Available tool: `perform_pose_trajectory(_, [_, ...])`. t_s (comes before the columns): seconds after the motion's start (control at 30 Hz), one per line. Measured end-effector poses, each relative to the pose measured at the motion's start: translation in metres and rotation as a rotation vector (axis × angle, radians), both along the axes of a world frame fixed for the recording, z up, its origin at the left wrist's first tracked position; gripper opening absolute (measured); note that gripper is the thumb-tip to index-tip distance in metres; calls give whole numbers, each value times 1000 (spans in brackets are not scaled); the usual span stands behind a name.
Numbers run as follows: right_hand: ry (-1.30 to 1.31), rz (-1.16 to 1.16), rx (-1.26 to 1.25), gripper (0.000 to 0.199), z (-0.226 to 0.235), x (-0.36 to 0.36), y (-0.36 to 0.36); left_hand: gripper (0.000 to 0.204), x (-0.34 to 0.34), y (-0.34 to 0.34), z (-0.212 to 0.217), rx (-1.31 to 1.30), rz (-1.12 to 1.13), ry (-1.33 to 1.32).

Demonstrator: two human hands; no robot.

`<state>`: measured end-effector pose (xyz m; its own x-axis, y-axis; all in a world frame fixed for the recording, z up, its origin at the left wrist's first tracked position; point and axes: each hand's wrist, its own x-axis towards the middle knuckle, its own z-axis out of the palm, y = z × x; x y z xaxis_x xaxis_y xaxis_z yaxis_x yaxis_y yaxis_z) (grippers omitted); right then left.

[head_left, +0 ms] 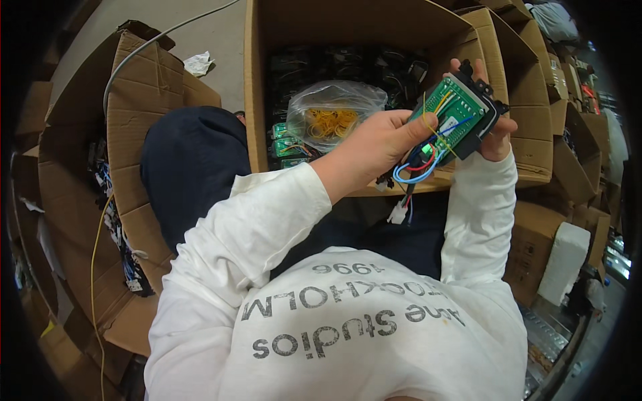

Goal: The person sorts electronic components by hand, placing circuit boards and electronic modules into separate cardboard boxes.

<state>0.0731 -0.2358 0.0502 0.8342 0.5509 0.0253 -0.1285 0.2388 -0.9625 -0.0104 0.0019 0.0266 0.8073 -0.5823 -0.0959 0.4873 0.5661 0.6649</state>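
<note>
Both hands hold a green circuit board (pixel 465 110) set in a black plastic housing (pixel 491 123), above the right front of an open cardboard box. My left hand (pixel 374 150) grips its left side, thumb pressed near the board's edge. My right hand (pixel 500 139) wraps round the far right side, with fingertips showing behind the housing. A thin yellow rubber band (pixel 441 142) crosses the board. Blue and red wires (pixel 418 175) loop below it, and a white plug (pixel 398 212) dangles. Inside the box, a clear plastic bag (pixel 368 98) holds yellow rubber bands (pixel 331 123).
The cardboard box (pixel 253 80) holds several more boards (pixel 284 144) and black units. At left, another open carton (pixel 144 87) contains cables and parts. A grey cable (pixel 160 33) arcs over that carton. A white foam block (pixel 565 262) and stacked cartons stand at right.
</note>
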Motion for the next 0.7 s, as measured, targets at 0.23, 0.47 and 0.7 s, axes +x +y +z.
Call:
perform_pose_trajectory(0.23, [389, 178, -362, 107, -26, 4, -14, 47, -8, 6, 14, 650, -129, -632])
perform_pose_trajectory(0.47, [457, 283, -565, 108, -49, 4, -4, 46, -20, -3, 12, 738, -259, -897])
perform_pose_trajectory(0.7, [-41, 74, 133, 127, -25, 10, -2, 44, -2, 7, 16, -114, 80, 204])
